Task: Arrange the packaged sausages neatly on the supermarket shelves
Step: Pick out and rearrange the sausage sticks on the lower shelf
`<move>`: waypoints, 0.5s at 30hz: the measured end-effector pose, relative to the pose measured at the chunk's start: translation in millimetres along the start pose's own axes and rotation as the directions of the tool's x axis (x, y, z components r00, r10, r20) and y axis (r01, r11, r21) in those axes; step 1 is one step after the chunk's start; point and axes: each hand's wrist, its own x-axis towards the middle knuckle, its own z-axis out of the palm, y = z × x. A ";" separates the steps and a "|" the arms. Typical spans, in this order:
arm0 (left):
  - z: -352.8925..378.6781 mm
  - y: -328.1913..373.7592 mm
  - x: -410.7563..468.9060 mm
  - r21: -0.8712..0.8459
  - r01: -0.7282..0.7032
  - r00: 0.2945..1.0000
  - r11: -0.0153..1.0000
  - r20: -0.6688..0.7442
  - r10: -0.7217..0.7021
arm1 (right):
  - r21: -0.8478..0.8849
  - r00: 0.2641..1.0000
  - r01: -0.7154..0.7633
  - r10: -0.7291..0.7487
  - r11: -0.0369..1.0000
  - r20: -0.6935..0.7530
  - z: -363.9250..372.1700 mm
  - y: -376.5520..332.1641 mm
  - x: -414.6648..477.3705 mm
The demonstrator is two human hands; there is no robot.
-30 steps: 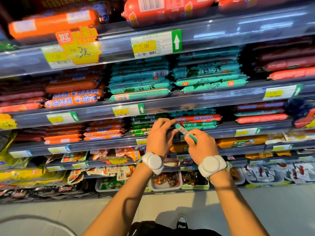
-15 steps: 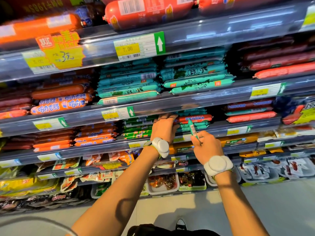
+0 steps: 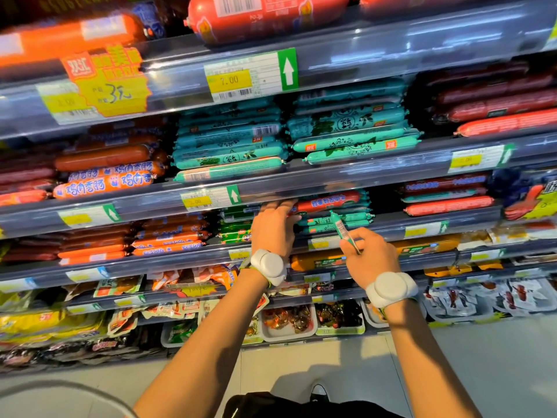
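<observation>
So the left hand (image 3: 272, 227) has pushed further into the third shelf (image 3: 391, 229) than it was a second ago, when both hands were bunched together out front. Now its fingers are spread fairly flat and tucked in against the little stack of teal sausages (image 3: 337, 220) with one red sausage (image 3: 328, 202) on top. Can't tell if it's actually gripping anything; looks more like pressing or steadying the pile.

The right hand (image 3: 372, 260) has pulled away from the left and sits just in front of the shelf edge, fingers curled closed around a single thin teal sausage stick (image 3: 342, 229). The stick has swung from lying slanted between the hands to pointing up toward the stack.

Reads like the person is making room with the left hand so the loose stick can slide in with its matching teal ones. It isn't shelved yet, though.
</observation>
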 end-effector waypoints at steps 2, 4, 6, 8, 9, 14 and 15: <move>-7.9 -8.5 -6.6 -0.004 0.009 0.999 1.000 -0.050 -0.009 | -0.019 1.000 0.007 -0.007 1.000 -0.010 2.6 -2.4 2.1; -13.9 -17.9 -14.9 0.005 0.027 0.996 1.000 -0.086 -0.027 | -0.044 0.999 0.006 -0.008 0.999 -0.031 4.1 -5.0 4.9; -17.4 -26.9 -24.0 0.001 0.070 0.992 0.998 -0.103 -0.070 | -0.085 0.999 0.011 -0.015 0.996 -0.045 3.3 -8.8 8.3; -19.8 -35.7 -31.6 0.004 0.101 0.988 0.995 -0.120 -0.099 | -0.112 0.998 0.029 -0.036 0.993 -0.060 1.5 -14.9 13.2; -21.1 -39.8 -34.7 0.008 0.109 0.986 0.994 -0.127 -0.107 | -0.119 0.996 0.041 -0.049 0.992 -0.069 0.6 -18.4 16.3; -27.6 -53.0 -48.5 -0.026 0.156 0.975 0.987 -0.159 -0.158 | -0.166 0.993 0.074 -0.088 0.983 -0.082 0.1 -31.9 35.4; -29.0 -54.5 -51.1 -0.037 0.166 0.972 0.985 -0.164 -0.170 | -0.180 0.994 0.058 -0.074 0.982 -0.081 -0.1 -35.1 39.6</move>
